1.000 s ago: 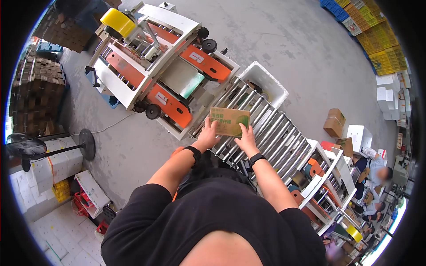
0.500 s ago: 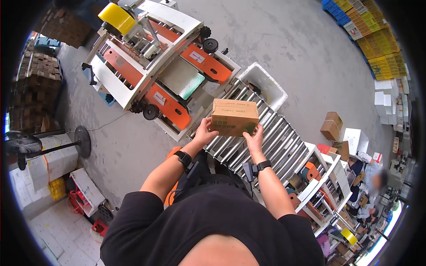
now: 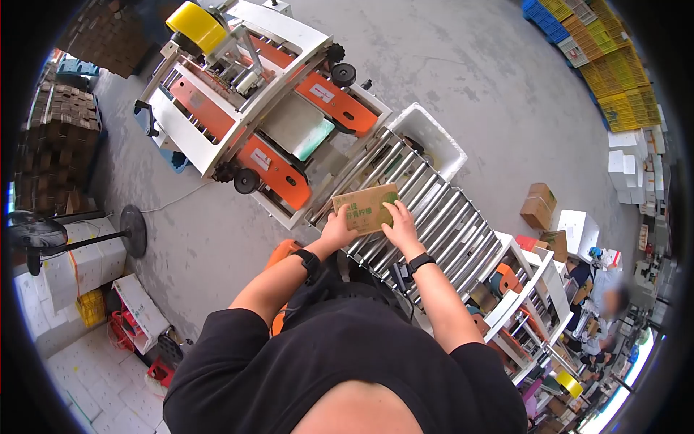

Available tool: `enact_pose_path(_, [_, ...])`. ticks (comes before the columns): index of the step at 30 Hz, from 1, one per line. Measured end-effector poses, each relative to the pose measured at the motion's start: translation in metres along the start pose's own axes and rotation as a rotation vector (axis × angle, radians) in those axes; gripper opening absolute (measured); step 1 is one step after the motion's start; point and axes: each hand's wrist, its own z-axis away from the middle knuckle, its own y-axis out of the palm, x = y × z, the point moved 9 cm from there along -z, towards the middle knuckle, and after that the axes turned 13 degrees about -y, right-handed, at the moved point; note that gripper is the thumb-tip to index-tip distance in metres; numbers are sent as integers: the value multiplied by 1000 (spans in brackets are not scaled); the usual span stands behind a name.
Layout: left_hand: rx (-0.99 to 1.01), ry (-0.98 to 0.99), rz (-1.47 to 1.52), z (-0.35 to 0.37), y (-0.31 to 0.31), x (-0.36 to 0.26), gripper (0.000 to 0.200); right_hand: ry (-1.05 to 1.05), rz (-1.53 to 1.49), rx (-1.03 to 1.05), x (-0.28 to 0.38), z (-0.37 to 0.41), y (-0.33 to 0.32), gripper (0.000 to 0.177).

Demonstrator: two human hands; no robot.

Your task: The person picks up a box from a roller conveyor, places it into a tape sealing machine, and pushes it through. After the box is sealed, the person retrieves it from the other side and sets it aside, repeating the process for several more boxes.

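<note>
Both hands closed on carton [image 3: 365, 208]: left hand [image 3: 337, 231] at its near-left corner, right hand [image 3: 398, 226] at its right end. Long axis spanning hand to hand, over roller conveyor [image 3: 444, 217].

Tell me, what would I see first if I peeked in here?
Right in the middle, the left hand and right hand hold a small cardboard box at a silver roller conveyor. Behind it stands a big orange and white machine with a bright yellow tape roll on top.
</note>
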Motion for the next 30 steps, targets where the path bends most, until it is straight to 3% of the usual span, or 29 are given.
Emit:
enact_pose_path(1, [27,77,-42,6,4,-1,71,8,92,49,12,3,2,61])
enact_pose_path(4, [113,66,-235,25,8,-1,68,22,247,76,20,10,10,64])
enact_pose_path(8, [-10,89,-460,25,6,-8,61,68,227,56,17,6,9,63])
enact_pose_path(12, [-102,45,-628,5,21,-9,51,138,292,247,20,-8,7,61])
enact_pose_path(14, [-129,8,-749,0,27,-6,48,127,324,142,24,-6,1,62])
enact_pose_path(19, [-133,163,-632,11,10,-14,64,194,185,-25,11,24,13,62])
enact_pose_path(22, [-60,263,-499,10,-10,-23,60,149,203,-121,-1,2,19,61])
enact_pose_path(23, [-93,270,-471,5,-15,-24,68,123,177,-154,-4,-10,19,61])
enact_pose_path(26, [-208,260,-403,-19,-25,-24,67,53,109,-148,-2,-58,19,60])
enact_pose_path(30, [-325,89,-281,-39,-65,-13,60,14,62,-65,26,-129,26,62])
